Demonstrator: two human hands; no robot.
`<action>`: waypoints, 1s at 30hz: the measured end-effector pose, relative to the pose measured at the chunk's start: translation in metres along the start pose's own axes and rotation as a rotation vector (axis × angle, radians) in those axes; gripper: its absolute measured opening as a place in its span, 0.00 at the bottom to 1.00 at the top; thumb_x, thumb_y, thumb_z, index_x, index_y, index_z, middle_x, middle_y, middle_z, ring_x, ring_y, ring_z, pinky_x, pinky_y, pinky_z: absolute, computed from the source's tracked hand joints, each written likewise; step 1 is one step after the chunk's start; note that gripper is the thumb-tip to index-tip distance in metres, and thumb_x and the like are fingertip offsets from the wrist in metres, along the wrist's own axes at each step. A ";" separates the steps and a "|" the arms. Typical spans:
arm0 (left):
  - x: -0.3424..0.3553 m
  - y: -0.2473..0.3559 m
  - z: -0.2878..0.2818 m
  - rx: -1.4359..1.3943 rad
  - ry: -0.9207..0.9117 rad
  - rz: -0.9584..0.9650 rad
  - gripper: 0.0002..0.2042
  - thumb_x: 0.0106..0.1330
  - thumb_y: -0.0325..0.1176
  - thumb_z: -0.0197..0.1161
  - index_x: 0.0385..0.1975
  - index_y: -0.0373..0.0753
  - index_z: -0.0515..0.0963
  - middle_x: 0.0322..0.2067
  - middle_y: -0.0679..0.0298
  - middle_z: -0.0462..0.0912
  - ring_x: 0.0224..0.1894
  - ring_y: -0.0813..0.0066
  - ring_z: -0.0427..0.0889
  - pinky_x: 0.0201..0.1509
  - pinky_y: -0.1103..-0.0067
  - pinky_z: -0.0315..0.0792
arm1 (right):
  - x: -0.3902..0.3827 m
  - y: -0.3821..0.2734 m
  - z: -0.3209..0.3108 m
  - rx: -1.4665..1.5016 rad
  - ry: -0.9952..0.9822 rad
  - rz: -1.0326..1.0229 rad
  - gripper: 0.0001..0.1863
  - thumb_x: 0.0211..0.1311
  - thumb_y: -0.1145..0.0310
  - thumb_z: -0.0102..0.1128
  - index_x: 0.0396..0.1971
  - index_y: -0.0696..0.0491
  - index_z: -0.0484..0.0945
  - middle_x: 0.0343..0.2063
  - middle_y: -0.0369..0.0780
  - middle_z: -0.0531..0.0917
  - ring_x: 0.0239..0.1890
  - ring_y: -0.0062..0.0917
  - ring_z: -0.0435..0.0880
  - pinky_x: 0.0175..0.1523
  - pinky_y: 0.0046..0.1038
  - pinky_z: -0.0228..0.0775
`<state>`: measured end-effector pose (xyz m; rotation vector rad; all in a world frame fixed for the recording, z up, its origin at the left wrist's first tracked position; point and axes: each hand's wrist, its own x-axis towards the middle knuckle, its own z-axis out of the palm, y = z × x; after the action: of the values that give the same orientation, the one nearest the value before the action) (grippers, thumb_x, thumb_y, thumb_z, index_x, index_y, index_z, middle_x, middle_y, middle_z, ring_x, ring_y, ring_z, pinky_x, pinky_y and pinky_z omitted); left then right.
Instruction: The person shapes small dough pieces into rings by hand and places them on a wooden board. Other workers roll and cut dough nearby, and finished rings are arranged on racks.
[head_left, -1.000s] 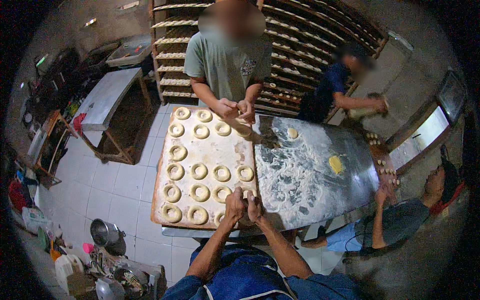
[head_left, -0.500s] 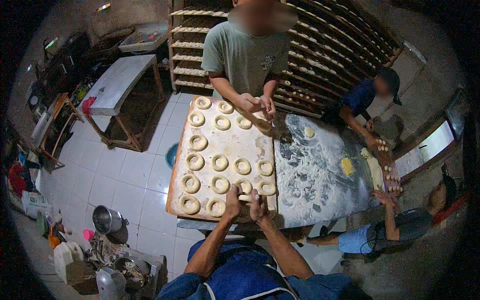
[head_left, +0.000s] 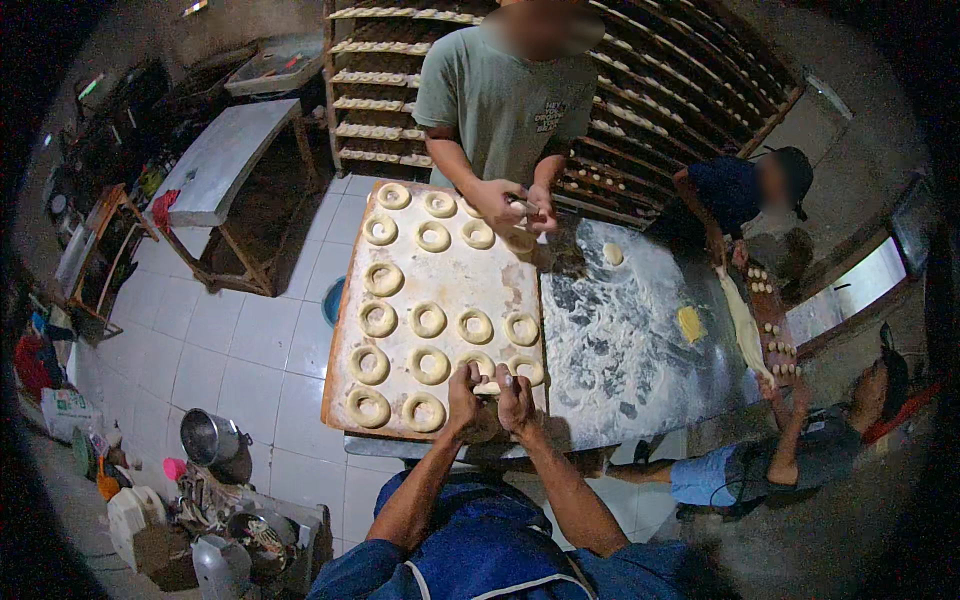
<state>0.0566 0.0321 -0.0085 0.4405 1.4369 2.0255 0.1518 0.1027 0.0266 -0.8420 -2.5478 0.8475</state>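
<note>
Between my left hand [head_left: 465, 402] and my right hand [head_left: 515, 400] is a piece of pale dough [head_left: 488, 388], pinched by the fingers of both. My hands hover over the near right part of a floured wooden board [head_left: 430, 275]. Rows of dough rings [head_left: 429, 364] lie on that board. One ring [head_left: 475, 362] sits just beyond my fingers, partly covered by them. Across the board, a co-worker's hands [head_left: 515, 205] also work a small piece of dough.
A floured metal table [head_left: 620, 340] adjoins the board's right side, carrying a yellow lump [head_left: 690, 323] and a long dough strip [head_left: 740, 315] handled by two other people. Behind stand racks [head_left: 375, 105] of shaped dough. A steel pot [head_left: 212, 437] is at lower left.
The view has shifted slightly, so the board sits further left. My hands still hold the dough piece between them. At far right, the dough strip now looks longer, stretched between two people.
</note>
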 end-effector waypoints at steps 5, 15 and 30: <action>0.010 0.009 0.020 0.422 -0.084 0.236 0.18 0.69 0.42 0.38 0.23 0.37 0.68 0.19 0.65 0.67 0.23 0.76 0.67 0.27 0.73 0.64 | -0.002 0.019 -0.009 -0.293 0.152 -0.402 0.23 0.57 0.73 0.53 0.55 0.54 0.68 0.35 0.51 0.73 0.37 0.46 0.74 0.41 0.42 0.67; 0.020 0.004 0.066 0.229 -0.018 0.151 0.21 0.72 0.45 0.36 0.19 0.39 0.64 0.15 0.67 0.66 0.21 0.73 0.70 0.24 0.72 0.64 | 0.025 0.049 -0.034 0.303 0.057 0.018 0.22 0.63 0.53 0.46 0.29 0.58 0.77 0.18 0.48 0.74 0.25 0.40 0.75 0.32 0.39 0.63; 0.061 0.004 0.081 0.878 -0.019 0.439 0.16 0.67 0.45 0.42 0.26 0.39 0.68 0.23 0.64 0.73 0.25 0.69 0.76 0.25 0.70 0.67 | 0.085 0.089 -0.032 0.249 -0.117 -0.081 0.24 0.62 0.50 0.47 0.25 0.60 0.74 0.21 0.48 0.74 0.27 0.37 0.74 0.33 0.37 0.64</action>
<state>0.0561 0.1296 0.0192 1.2132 2.3347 1.5564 0.1392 0.2272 0.0054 -0.6251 -2.4844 1.1888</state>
